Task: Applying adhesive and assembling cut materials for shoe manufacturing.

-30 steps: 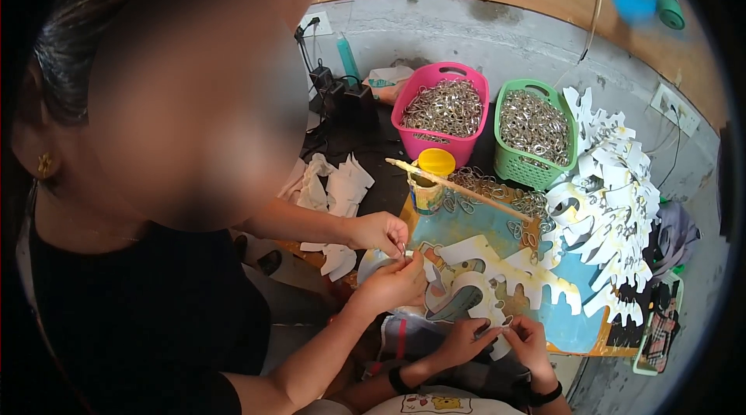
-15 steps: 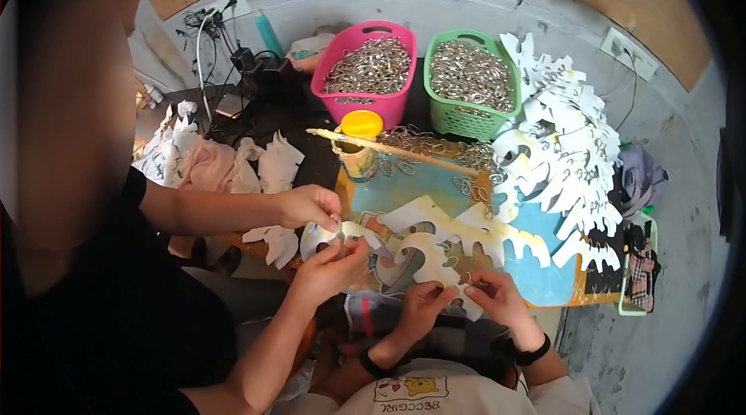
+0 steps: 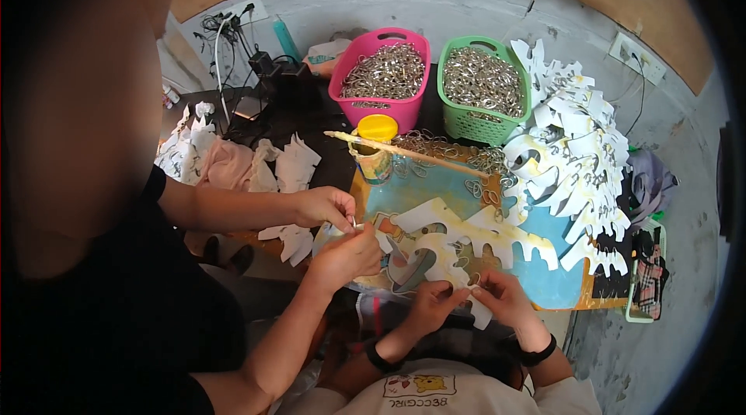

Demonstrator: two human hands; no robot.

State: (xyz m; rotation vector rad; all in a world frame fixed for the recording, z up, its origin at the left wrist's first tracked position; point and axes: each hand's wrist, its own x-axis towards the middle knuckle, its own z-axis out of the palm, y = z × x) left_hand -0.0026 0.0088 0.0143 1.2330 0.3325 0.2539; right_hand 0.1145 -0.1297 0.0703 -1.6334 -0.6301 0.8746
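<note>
Left grip (image 3: 434, 308) on curved white strip (image 3: 442, 261)

Two perforated plastic baskets: one bright pink basket (image 3: 408, 112), one light green basket (image 3: 474, 127) right of it. Just in front of the pink one: one cylindrical tin (image 3: 373, 168), one round yellow lid (image 3: 378, 127), one long wooden stick (image 3: 420, 155). Farther in front: four bare hands, namely the wearer's left hand (image 3: 437, 306) and right hand (image 3: 507, 298), plus a co-worker's two hands (image 3: 346, 259). Two white wall sockets (image 3: 637, 57), one either side of it. Silvery metal rings (image 3: 388, 69) and white notched strips (image 3: 571, 147): too many to count.
</note>
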